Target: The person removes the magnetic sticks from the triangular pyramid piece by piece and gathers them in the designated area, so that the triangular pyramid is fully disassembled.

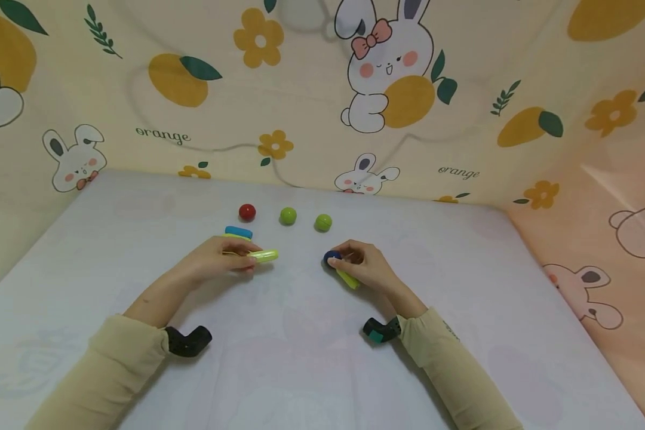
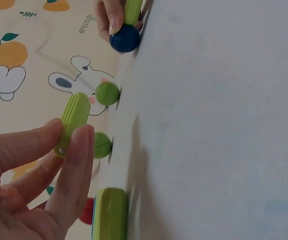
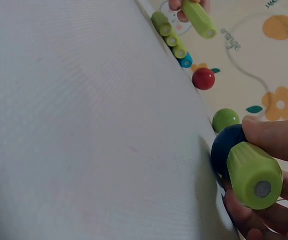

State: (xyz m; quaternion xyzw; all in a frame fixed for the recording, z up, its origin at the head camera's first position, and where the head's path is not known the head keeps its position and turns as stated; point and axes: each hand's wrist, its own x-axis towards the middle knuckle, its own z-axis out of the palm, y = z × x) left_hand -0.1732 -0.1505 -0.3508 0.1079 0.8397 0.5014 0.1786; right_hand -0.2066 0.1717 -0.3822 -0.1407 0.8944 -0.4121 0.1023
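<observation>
Beige in the sleeves (image 1: pixel 102 364), reached in over the near edge of the white worktop (image 1: pixel 285 370), with a black device (image 1: pixel 190 342) at each wrist. Pinched a yellow-green stick (image 1: pixel 264 256) between thumb and fingers of the left hand (image 1: pixel 217 261), raised off the worktop, nearer its left edge. Gripped in the right hand (image 1: pixel 368 266), nearer the right edge, a dark blue ball (image 2: pixel 125 39) and a second yellow-green stick (image 3: pixel 248 165), end against ball. Just beyond the left hand, saw a blue stick (image 1: pixel 239 232) alongside several yellow-green sticks (image 3: pixel 171 40). Toward the far edge, noted a red ball (image 1: pixel 247 212), then rightward a green ball (image 1: pixel 287 216) and another green ball (image 1: pixel 323 223), spaced apart. Past that edge, saw a printed backdrop (image 1: pixel 301 101).
</observation>
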